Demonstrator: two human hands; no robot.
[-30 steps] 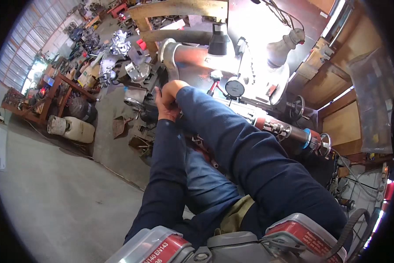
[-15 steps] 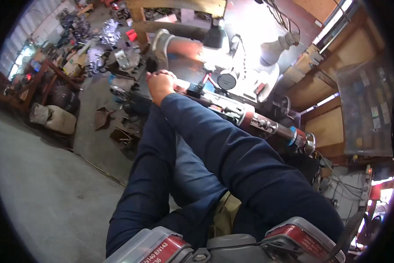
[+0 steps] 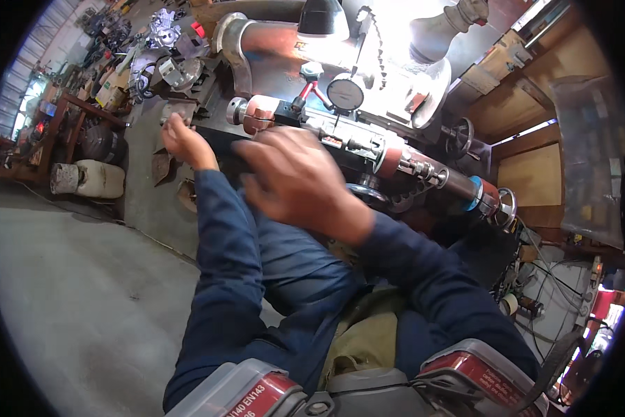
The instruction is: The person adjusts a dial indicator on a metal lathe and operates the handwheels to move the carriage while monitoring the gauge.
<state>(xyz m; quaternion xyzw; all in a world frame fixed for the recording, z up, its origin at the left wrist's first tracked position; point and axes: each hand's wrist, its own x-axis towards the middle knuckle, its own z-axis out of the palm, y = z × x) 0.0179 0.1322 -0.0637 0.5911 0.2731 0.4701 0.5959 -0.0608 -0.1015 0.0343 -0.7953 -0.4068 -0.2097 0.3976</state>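
Note:
My left hand (image 3: 189,144) is stretched out to the far left, its fingers curled at the near end of the machine beside a dull round metal part (image 3: 177,111); what they hold, if anything, is hidden. Smeared by motion, my right hand (image 3: 302,177) hangs in front of the machine bed, and its finger posture is unclear. Behind it a round dial gauge (image 3: 345,92) stands on a jointed red arm (image 3: 302,96). A shaft-like metal assembly (image 3: 340,132) lies along the machine below the gauge, with a reddish-brown head (image 3: 259,112) at its left end.
A black lamp (image 3: 323,19) shines over the bench, next to a large reddish pipe-shaped casting (image 3: 274,42). Handwheels (image 3: 458,137) sit at the right. Metal parts (image 3: 163,31) crowd the floor at the back left, and a pale canister (image 3: 98,178) stands nearer.
My hands, together near the machine's left end before, have come apart. The left one has moved out to the left; the right one has come back nearer to me. The view has shifted closer to the machine.

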